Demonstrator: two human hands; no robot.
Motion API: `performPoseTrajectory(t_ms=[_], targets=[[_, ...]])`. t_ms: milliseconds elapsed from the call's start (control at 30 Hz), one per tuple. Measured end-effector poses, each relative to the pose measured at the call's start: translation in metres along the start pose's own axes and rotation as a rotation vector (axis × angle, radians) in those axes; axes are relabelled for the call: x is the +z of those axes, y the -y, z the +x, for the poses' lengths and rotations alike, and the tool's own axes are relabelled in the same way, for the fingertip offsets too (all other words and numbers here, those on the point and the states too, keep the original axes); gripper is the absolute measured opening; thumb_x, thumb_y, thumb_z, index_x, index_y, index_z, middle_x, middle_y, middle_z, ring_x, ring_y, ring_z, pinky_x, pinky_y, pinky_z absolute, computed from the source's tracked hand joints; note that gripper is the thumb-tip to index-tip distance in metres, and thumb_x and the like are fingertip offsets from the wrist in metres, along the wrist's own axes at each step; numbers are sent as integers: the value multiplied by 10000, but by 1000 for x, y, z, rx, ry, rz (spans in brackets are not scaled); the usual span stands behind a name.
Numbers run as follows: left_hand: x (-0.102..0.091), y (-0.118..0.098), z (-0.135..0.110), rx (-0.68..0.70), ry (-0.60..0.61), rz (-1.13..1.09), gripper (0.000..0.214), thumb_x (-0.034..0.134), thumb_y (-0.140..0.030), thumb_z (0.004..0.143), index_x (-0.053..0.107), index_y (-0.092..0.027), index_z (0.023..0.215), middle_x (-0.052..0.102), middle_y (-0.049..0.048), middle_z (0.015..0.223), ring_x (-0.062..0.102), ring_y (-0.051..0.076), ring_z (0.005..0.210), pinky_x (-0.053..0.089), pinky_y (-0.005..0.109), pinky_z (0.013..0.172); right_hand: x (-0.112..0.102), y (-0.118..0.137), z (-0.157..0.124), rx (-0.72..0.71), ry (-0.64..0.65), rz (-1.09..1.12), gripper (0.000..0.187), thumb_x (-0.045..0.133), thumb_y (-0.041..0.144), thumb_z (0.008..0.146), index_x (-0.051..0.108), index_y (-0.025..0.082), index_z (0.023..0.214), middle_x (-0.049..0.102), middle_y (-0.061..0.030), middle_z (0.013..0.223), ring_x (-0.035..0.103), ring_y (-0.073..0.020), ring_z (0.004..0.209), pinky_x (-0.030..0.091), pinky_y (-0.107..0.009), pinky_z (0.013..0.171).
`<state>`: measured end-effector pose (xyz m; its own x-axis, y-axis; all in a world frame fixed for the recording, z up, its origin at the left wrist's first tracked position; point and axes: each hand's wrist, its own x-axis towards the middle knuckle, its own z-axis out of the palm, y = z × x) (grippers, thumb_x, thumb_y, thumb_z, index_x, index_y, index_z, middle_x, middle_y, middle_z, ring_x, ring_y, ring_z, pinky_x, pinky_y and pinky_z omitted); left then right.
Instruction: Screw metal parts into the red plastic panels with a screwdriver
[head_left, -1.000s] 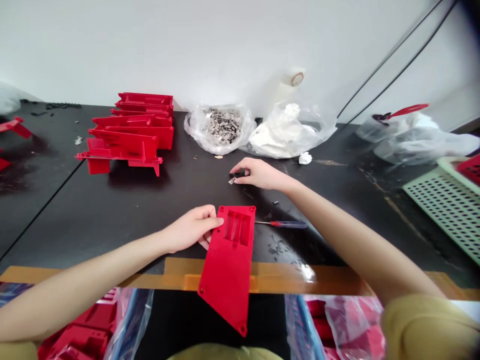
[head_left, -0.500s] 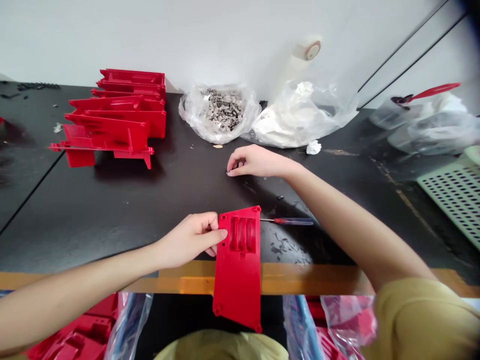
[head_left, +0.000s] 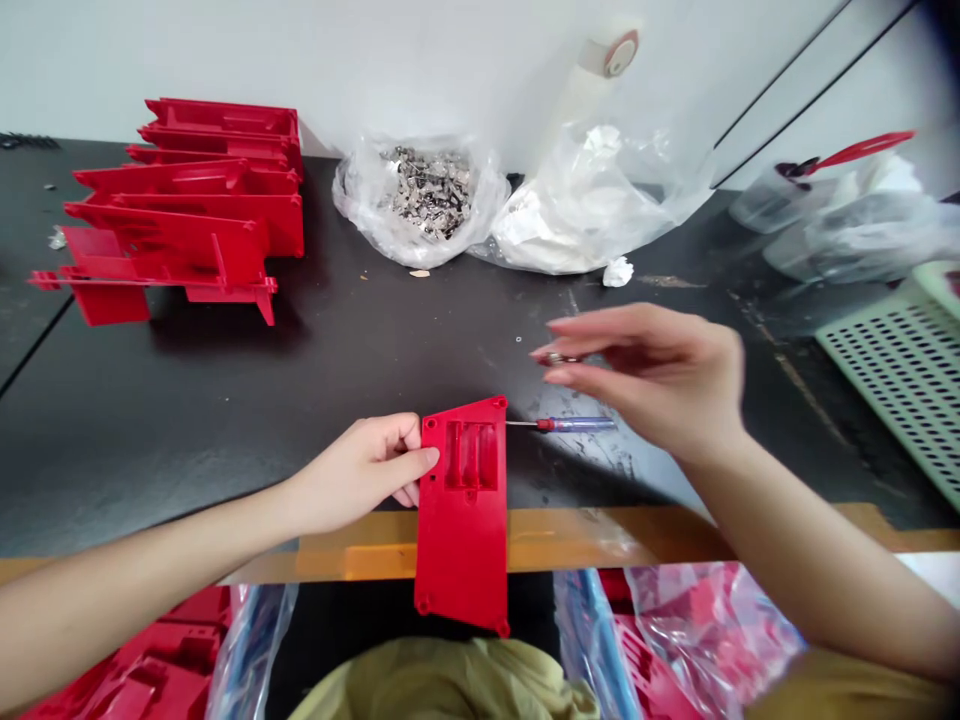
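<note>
A flat red plastic panel (head_left: 461,530) with a recessed, ribbed pocket at its far end and small holes at its corners lies on the near edge of the table (head_left: 225,400), its near end overhanging a strip of orange tape (head_left: 570,535). It looks light and stiff, and its smooth faces would likely give little grip, so its long edges seem the surest place to hold. The left hand (head_left: 356,475) grasps the left edge, with the thumb across the front and the fingers tucked beneath.

The right hand (head_left: 645,375), slightly blurred, is raised above the table to the right of the panel. Its thumb and forefinger pinch a small metal piece (head_left: 561,358), too blurred to identify. Something so tiny could easily slip, so fingertips suit it best.

A red-handled screwdriver with a blue-tinted grip (head_left: 574,424) lies just right of the panel, beneath the right hand and close to its path down to the panel. Far left stand stacked red plastic housings (head_left: 180,220). Along the far edge sit a clear plastic bag of small metal pieces (head_left: 420,200) and a clear bag of white material (head_left: 592,210). A pale green perforated tray (head_left: 900,385) lies at the right.
</note>
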<state>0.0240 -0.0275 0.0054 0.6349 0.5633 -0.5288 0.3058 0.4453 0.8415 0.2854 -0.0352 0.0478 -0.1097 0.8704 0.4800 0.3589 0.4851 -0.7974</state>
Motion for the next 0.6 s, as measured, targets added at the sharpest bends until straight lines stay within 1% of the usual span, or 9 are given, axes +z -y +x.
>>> performPoseTrajectory(t_ms=[67,133,200,267,333,400,433,500,600], targets=[[0,1,0,6,1,-2,308,622,-396,873,468,-156,754,671,-13,693,639,71,632,527,185,627,-5,2,-14,-49,-219,-1,313,852,170,705,777,350,950,760,21,838,729,-189,745,606,-322,645],[0,1,0,10,1,-6,303,624,-391,872,471,-157,756,668,-17,688,631,65,624,520,179,621,-6,-3,-23,-87,-407,-30,249,872,225,687,784,365,874,748,10,788,708,-203,695,574,-347,594],[0,1,0,20,2,0,301,620,-388,875,467,-158,755,667,-19,685,625,63,619,516,176,615,-4,-9,-28,-76,-477,-46,206,886,282,666,775,361,821,727,2,736,685,-217,652,543,-367,550],[0,1,0,26,7,12,300,612,-384,881,462,-159,753,675,-13,703,627,65,631,523,182,624,1,-12,-31,-29,-370,-44,177,870,263,686,760,345,798,727,3,736,686,-218,647,547,-366,542],[0,0,0,33,6,23,299,609,-382,884,459,-159,750,677,-11,714,627,68,638,528,188,627,6,-11,-34,-10,-147,-45,162,818,187,741,756,322,808,748,5,784,706,-200,678,574,-345,578],[0,-1,0,39,4,36,297,606,-378,887,461,-158,749,674,-10,719,625,69,642,530,190,627,11,-8,-38,-63,48,-59,176,753,124,795,759,296,833,763,-3,827,723,-178,718,593,-313,625],[0,-1,0,43,4,41,298,604,-376,887,460,-157,747,670,-12,716,622,68,640,528,188,624,14,-6,-40,-108,105,-75,182,736,108,809,759,284,848,765,-8,844,727,-169,734,597,-297,641],[0,-1,0,49,9,47,298,600,-374,890,458,-156,745,665,-14,717,616,64,638,526,184,625,19,-5,-43,-190,145,-141,175,730,100,814,757,264,871,754,-18,848,716,-144,729,588,-258,638],[0,-1,0,52,16,48,293,591,-382,896,468,-153,760,664,-15,732,606,55,642,520,175,627,25,-6,-47,-262,147,-277,147,723,103,821,753,231,885,716,-17,795,671,-97,653,545,-196,575]])
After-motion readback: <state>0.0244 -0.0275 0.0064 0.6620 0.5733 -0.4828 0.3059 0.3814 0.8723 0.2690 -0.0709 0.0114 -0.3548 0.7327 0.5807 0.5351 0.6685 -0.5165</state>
